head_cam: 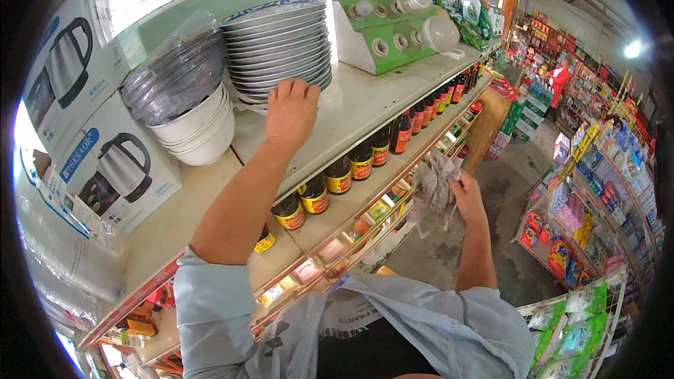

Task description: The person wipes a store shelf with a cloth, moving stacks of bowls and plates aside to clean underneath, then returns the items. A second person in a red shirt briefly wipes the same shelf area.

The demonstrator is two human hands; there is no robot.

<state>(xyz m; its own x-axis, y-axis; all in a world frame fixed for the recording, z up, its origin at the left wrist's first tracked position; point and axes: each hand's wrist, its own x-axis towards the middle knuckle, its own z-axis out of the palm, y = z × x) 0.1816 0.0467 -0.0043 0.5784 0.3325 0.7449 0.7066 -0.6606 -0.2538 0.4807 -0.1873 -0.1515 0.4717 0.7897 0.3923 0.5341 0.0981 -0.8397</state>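
Observation:
On the top shelf (363, 84) a tall stack of white plates (276, 47) with blue-patterned rims stands against the back. My left hand (293, 113) rests its fingers against the lower front of this stack; whether it grips a plate cannot be told. A crumpled, stained grey cloth (436, 189) hangs from my right hand (467, 195), in front of the shelves and over the aisle. Just left of the plates are nested white bowls (202, 137), with more bowls in clear plastic wrap (179, 73) on top.
Boxed electric kettles (116, 168) stand at the left. A green light-bulb display (389, 37) is right of the plates. Dark sauce bottles (360, 160) line the shelf below. Across the aisle (495, 210) are racks of packaged goods (563, 252). A person in red (559, 84) stands farther back.

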